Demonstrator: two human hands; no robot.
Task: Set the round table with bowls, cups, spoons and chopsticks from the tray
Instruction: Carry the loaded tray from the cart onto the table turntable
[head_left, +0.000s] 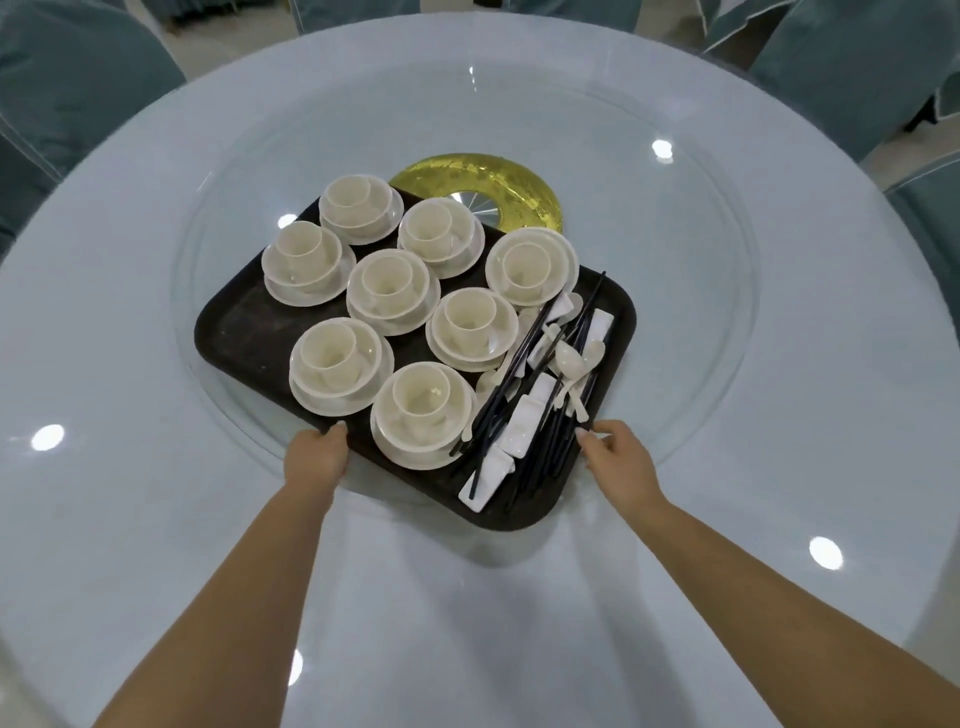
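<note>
A: What does the head view show?

B: A dark tray (244, 332) lies on the glass turntable (675, 291) of a round table (104, 519). It sits skewed, one corner pointing at the person, its far edge over part of a gold hub (524, 192) at the centre of the glass.

A: And what is on it?

B: Eight cream sets, each a cup (420, 396) standing in a bowl (441, 423) on a saucer (400, 454). They fill the left and middle of the tray. Along its right side lies a loose heap: dark chopsticks (558, 444), white spoons (569, 360) and white rests (524, 421), all crossing each other (too tangled to count).

A: The hands?

B: Both are at the tray's near edges. The left hand (318, 457) is on the left near edge beside the closest set, fingers curled over the rim, so it grasps the tray. The right hand (618, 457) is at the right near edge next to the chopstick ends; its fingertips touch the rim, but I cannot tell whether they grip it or only rest there.

A: Anything around the table?

B: Chairs (78, 78) in grey-blue covers stand round its far side. Ceiling lights glint off the glass.
</note>
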